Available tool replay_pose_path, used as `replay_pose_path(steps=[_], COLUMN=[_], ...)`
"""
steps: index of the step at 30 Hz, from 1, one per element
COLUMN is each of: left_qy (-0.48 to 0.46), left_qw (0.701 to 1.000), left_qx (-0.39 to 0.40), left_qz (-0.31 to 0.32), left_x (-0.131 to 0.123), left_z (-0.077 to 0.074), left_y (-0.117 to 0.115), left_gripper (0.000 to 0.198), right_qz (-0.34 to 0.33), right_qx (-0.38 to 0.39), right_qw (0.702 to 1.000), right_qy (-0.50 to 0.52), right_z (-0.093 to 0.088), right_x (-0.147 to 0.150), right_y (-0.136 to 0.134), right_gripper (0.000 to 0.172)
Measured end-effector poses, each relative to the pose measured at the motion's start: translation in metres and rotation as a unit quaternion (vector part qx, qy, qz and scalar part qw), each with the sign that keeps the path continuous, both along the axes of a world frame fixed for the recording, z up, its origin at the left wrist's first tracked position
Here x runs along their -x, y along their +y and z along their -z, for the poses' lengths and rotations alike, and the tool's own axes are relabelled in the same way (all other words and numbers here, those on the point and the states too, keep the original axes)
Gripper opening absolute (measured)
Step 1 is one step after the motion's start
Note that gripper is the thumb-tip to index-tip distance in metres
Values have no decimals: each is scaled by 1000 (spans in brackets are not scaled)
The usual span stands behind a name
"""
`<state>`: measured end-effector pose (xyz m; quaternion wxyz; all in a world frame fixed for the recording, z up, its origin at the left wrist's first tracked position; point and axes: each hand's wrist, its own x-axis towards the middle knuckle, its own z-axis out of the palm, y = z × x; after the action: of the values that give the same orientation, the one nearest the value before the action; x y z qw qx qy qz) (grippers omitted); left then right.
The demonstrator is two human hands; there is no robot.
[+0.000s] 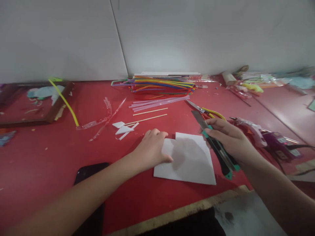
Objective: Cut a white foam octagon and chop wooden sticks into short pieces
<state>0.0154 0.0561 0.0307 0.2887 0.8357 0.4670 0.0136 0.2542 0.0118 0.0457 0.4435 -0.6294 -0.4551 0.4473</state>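
Note:
A white foam sheet with a notch cut in its top edge lies on the red table. My left hand rests on the sheet's left edge, fingers curled down against it. My right hand hovers over the sheet's right side, closed round a green and black utility knife whose blade is out and points up and left. Small white cut-off pieces lie just left of my left hand.
A stack of coloured straws sits at the back, with pale pink straws and two wooden sticks in front. Yellow-handled scissors and a glue gun lie at right. A black phone lies near the front edge.

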Motion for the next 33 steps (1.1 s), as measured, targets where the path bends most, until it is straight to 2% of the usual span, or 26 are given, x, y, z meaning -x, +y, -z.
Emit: replay_pose_path(steps=[5,8,10,12,14,16,18,20,21,25,27,30,33], left_qy=[-67,-184,-269,-336,-377,-355,-292,-249,-235,-218,-243,-296,-337], left_qw=[997,979,957,932,905,876,836,808,804,810,815,847,881], left_qx=[33,29,-9,-76,-183,-326,-460,-525,-537,-536,-517,-438,-331], left_qz=[-37,-83,-107,-108,-71,7,66,95,99,96,93,59,-25], left_x=[7,14,20,27,35,44,53,59,62,64,62,57,51], left_z=[-7,-13,-19,-27,-34,-38,-38,-34,-32,-25,-26,-29,-33], left_y=[1,2,2,1,-1,-4,-6,-8,-9,-12,-12,-12,-15], left_gripper=[44,27,17,9,9,15,22,25,26,25,22,15,16], right_qz=[57,84,101,126,152,162,156,144,139,117,114,133,141], right_qx=[-14,-36,-46,-52,-56,-58,-61,-58,-55,-52,-54,-67,-83], right_qw=[998,993,988,982,977,975,975,977,977,981,981,979,978], right_qy=[32,78,110,129,137,142,147,149,150,147,146,138,126], right_z=[-12,-18,-23,-28,-32,-35,-35,-34,-34,-33,-33,-33,-37], right_x=[-12,-12,-10,-8,-6,-4,-3,-1,-1,0,-1,-3,-4], right_y=[4,4,3,3,2,2,2,2,2,2,1,0,-1], right_gripper=[23,18,11,7,6,7,7,6,6,6,6,11,11])
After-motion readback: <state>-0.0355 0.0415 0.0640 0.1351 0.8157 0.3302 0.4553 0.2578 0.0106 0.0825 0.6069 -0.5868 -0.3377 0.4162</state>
